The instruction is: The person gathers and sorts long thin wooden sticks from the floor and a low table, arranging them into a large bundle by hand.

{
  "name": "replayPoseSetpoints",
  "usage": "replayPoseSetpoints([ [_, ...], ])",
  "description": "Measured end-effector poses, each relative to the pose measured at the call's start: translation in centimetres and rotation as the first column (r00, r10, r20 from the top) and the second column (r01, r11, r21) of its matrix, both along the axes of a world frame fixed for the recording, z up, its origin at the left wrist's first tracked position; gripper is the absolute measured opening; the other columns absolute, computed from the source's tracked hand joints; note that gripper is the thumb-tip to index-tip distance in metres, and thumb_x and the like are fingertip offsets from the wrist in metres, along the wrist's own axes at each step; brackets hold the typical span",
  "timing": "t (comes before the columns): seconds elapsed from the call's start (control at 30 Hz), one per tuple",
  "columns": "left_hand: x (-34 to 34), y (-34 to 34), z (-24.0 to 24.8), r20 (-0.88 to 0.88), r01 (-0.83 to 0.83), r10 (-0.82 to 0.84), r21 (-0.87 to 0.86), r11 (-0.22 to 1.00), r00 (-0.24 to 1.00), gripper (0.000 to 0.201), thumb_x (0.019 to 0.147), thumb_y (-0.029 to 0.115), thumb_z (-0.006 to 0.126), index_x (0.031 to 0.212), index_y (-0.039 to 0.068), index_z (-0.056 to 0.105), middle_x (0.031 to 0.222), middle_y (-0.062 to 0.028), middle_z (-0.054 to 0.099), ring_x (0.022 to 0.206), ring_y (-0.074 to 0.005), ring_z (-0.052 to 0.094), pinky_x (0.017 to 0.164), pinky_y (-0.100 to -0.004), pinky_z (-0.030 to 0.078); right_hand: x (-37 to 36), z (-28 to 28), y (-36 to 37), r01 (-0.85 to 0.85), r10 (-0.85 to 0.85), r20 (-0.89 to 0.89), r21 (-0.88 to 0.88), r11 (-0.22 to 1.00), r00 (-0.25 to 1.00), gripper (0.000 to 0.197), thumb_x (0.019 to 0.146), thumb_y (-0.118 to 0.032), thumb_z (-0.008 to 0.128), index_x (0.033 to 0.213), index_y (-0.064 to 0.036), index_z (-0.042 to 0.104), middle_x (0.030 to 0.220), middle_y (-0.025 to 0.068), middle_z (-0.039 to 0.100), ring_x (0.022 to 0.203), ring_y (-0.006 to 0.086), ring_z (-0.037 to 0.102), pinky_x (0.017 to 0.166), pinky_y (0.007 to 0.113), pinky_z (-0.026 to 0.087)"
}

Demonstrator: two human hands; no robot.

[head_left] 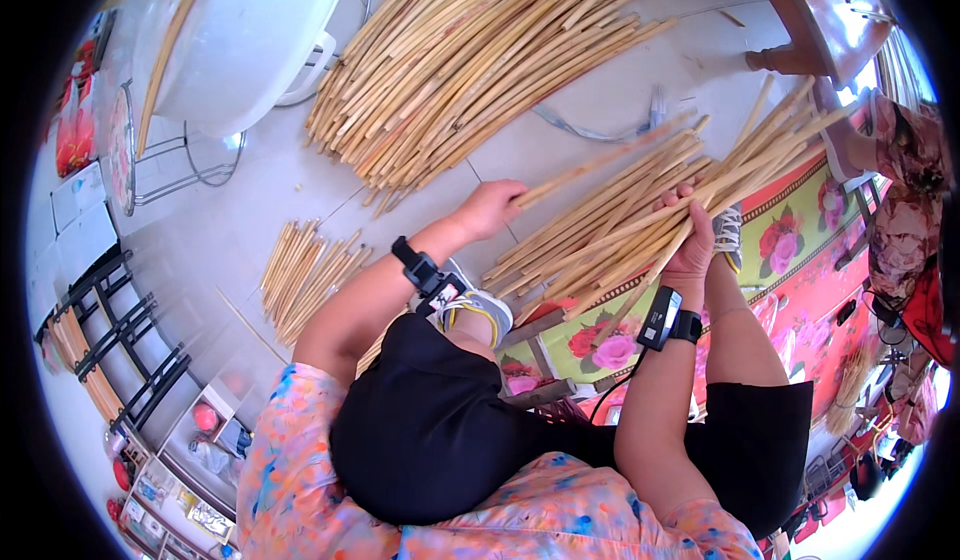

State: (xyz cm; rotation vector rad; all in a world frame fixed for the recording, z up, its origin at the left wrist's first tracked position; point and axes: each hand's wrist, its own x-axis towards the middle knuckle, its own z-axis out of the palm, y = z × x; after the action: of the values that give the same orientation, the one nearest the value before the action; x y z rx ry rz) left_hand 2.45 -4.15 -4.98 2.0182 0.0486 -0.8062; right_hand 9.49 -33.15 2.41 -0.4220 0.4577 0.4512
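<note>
My left hand (490,209) is closed around the near end of one long, pale brown stick (592,167), which points up and to the right. Several similar sticks form a loose bundle (752,182) in my right hand (692,248), its fingers and thumb wrapped around them. Below and left of that bundle lies a spread of sticks (560,245), partly covered by it. A large pile of long sticks (470,60) rests on the floor beyond my left hand. Shorter sticks (308,272) lie in a smaller heap near my left forearm.
A big whitish tub (245,35) stands at the upper left, near a wire-legged stool (190,167). Flower-patterned cloth (600,348) lies under and beside the sticks. A wooden table (800,10) is at the upper right. Another person in flowered clothing (908,175) is at the right edge.
</note>
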Motion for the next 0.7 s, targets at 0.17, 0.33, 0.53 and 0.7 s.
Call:
replayPoseSetpoints([
  [0.17,-0.7,-2.5,0.6,0.245,0.117,-0.168,0.21,0.971,0.955,0.032,0.08,0.008,0.058,0.111,0.007,0.054,0.103,-0.0151,0.054,0.098,-0.0333,0.054,0.081,-0.0408,0.047,-0.3,-1.1,-0.6,0.047,-0.04,0.055,-0.117,0.992,0.998,0.042,0.083,-0.007,0.056,0.122,-0.0108,0.04,0.098,0.0055,0.052,0.089,0.0205,0.054,0.086,0.037,0.048],
  [0.33,-0.9,-2.4,0.5,0.18,0.239,-0.297,0.287,0.928,0.938,0.028,0.083,0.013,0.051,0.111,0.008,0.053,0.102,-0.0137,0.054,0.098,-0.0326,0.055,0.077,-0.0416,0.048,-0.4,-1.2,0.1,0.039,-0.035,0.034,-0.119,0.992,0.999,0.042,0.084,-0.007,0.056,0.122,-0.0118,0.04,0.098,0.0052,0.052,0.09,0.0209,0.054,0.086,0.038,0.048],
  [0.53,2.4,0.7,0.3,0.443,-0.22,-0.099,0.613,0.759,0.891,0.027,0.083,0.016,0.051,0.109,0.008,0.052,0.093,-0.0106,0.061,0.081,-0.0308,0.061,0.064,-0.0409,0.051,-0.3,-1.0,0.2,0.009,-0.002,0.058,-0.128,0.992,0.998,0.041,0.085,-0.009,0.056,0.122,-0.0132,0.04,0.098,0.0039,0.05,0.09,0.0186,0.052,0.086,0.036,0.047],
  [0.7,2.8,3.0,-1.4,0.452,-0.235,-0.209,0.742,0.628,0.867,0.021,0.08,0.019,0.057,0.098,0.008,0.053,0.085,-0.009,0.062,0.074,-0.0284,0.063,0.06,-0.0402,0.05,-0.4,-1.3,0.5,0.02,-0.017,0.026,-0.095,0.995,0.999,0.04,0.085,-0.007,0.054,0.122,-0.0133,0.041,0.099,0.0043,0.05,0.09,0.0193,0.053,0.086,0.037,0.048],
])
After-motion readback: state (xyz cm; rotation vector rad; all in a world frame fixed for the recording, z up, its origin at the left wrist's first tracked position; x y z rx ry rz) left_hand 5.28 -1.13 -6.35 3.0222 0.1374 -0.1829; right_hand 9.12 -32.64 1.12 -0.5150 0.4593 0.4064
